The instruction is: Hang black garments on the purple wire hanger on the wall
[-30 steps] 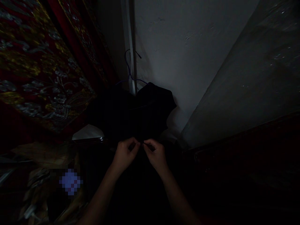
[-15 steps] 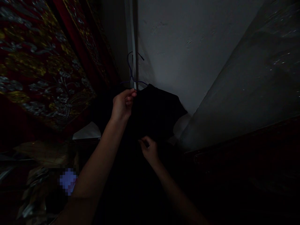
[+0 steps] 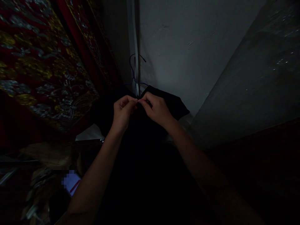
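Evidently mid-job: black garment (image 3: 140,131) is on a purple hanger (image 3: 133,76), below a pale upright strip (image 3: 136,37) by the wall (image 3: 182,62). Left hand (image 3: 123,107) and right hand (image 3: 156,106) meet at its neck opening, fingertips nearly touching; each grip pinched, apparently on the neck edge. Hanging done; handwork at the neck looks unfinished. Whether the front is fastened: too dark to tell. Containers: none made out. Lower left, brown clutter (image 3: 50,154) and a pale bluish item (image 3: 72,182), partly pixelated; contents, if any, unreadable.
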A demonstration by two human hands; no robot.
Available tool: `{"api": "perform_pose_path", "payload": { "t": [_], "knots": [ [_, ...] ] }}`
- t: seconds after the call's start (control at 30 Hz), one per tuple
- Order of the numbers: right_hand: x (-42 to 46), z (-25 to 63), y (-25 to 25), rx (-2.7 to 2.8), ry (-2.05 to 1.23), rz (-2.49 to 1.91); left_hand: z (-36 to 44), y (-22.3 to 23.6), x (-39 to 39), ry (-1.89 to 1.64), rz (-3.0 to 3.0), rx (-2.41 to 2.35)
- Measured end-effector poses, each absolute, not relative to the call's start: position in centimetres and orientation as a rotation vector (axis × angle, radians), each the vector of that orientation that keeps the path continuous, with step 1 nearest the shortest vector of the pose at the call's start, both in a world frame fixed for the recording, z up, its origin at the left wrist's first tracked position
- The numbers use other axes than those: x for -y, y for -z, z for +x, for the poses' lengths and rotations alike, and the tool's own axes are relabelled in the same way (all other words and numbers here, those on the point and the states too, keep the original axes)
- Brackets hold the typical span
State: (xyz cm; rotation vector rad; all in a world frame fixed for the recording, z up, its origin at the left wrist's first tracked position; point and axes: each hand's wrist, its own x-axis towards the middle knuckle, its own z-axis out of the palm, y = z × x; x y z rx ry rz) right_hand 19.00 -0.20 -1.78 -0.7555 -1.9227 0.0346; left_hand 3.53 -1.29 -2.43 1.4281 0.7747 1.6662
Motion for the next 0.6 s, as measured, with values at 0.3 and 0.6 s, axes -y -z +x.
{"api": "perform_pose_path", "payload": {
  "t": [0.3,0.6],
  "knots": [
    [-1.8,16.3,1.4,1.868,-0.095,-0.734,4.0,6.2,-0.6,-1.760,1.223,-0.833],
    [0.7,24.2,-0.8,1.194,-0.119,-0.627,4.7,14.7,1.8,-1.455,1.410,-1.078]
  ]
}}
